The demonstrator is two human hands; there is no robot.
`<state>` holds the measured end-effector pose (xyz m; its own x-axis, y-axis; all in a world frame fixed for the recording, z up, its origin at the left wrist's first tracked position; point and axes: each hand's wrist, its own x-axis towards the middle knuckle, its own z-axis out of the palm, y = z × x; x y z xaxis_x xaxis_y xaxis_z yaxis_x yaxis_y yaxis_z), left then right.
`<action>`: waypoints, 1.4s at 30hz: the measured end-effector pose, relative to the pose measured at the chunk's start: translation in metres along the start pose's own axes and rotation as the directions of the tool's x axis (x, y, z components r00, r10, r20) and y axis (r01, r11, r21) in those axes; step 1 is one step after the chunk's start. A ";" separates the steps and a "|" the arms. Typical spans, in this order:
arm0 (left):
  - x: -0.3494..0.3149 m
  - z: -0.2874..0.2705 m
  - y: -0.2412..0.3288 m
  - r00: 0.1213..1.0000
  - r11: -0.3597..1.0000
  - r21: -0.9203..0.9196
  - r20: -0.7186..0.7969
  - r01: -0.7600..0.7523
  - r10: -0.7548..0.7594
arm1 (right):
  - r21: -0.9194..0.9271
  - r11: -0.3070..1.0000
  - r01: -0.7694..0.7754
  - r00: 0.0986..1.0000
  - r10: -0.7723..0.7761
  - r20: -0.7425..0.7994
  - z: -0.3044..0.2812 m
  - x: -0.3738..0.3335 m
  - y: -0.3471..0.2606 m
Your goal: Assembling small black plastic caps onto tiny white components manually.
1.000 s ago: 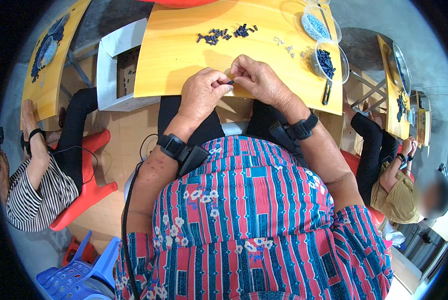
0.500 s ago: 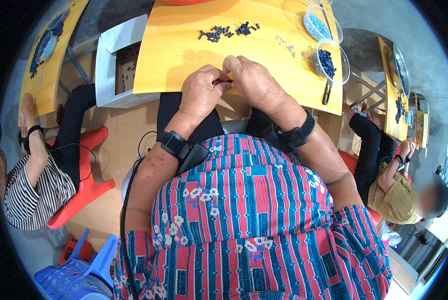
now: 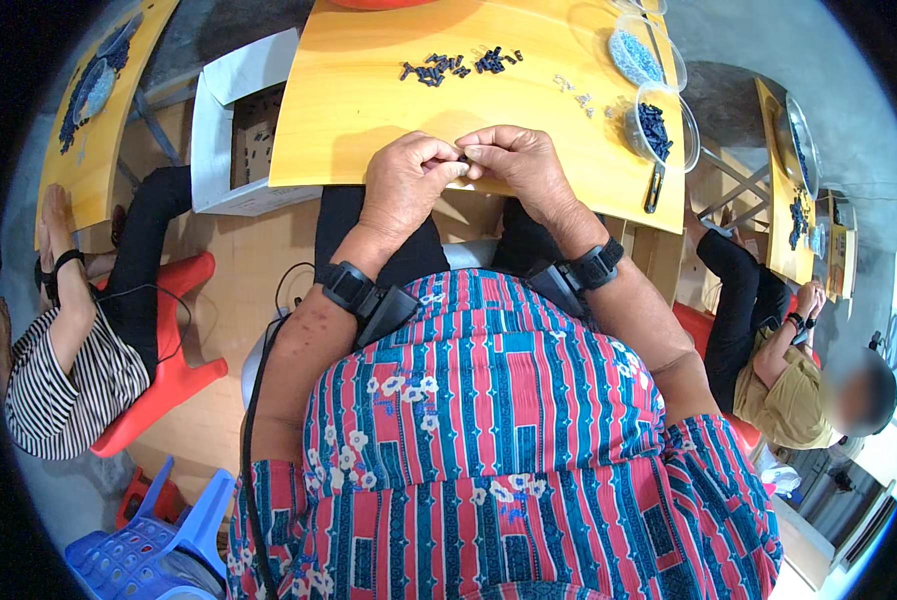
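Near the front edge of the yellow table (image 3: 348,100), my left hand (image 3: 404,186) and my right hand (image 3: 526,168) meet, fingertips pinched together. Between them shows a small dark piece (image 3: 462,158), mostly covered by the fingers, and both hands grip it. Beyond them lies a loose pile of small black tube-like parts (image 3: 430,70), with a second cluster beside it. To the right of the pile a few small clear or silvery bits (image 3: 573,92) are scattered.
At the right edge stand a round clear tub of black parts (image 3: 654,132), a tub of pale blue pieces (image 3: 636,58) and a slim black tool (image 3: 654,187). An open white box (image 3: 243,190) adjoins the table's left side. People sit at yellow tables on both sides.
My right hand has turned, so its thumb and fingers now show pinching at the left fingertips. The left hand stays almost in place.
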<state>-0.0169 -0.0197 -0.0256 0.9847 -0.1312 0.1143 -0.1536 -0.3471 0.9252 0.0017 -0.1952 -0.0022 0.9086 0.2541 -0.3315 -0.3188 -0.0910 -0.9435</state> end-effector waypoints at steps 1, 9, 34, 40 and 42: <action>0.000 0.000 0.000 1.000 1.000 0.006 0.001 0.002 -0.002 | 0.024 1.000 -0.020 1.000 0.020 0.014 -0.001 0.000 0.000; -0.001 -0.002 0.000 1.000 0.999 -0.038 0.007 0.007 -0.006 | 0.049 0.998 -0.044 0.997 0.041 0.060 -0.004 0.001 0.000; -0.009 -0.007 0.005 0.905 0.722 -0.553 0.329 0.415 -0.268 | 0.262 0.957 -0.125 0.978 0.074 0.197 -0.015 0.001 0.005; -0.010 -0.010 0.003 0.882 0.669 -0.580 0.371 0.464 -0.290 | 0.232 0.966 -0.115 0.978 0.069 0.199 -0.013 -0.002 0.000; -0.010 -0.011 0.003 0.877 0.662 -0.581 0.378 0.474 -0.296 | 0.228 0.967 -0.110 0.978 0.064 0.197 -0.013 -0.002 0.000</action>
<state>-0.0263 -0.0097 -0.0199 0.8783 -0.3633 -0.3107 0.4125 0.2473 0.8768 0.0030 -0.2087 -0.0017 0.8151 0.4325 -0.3855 -0.4697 0.1037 -0.8767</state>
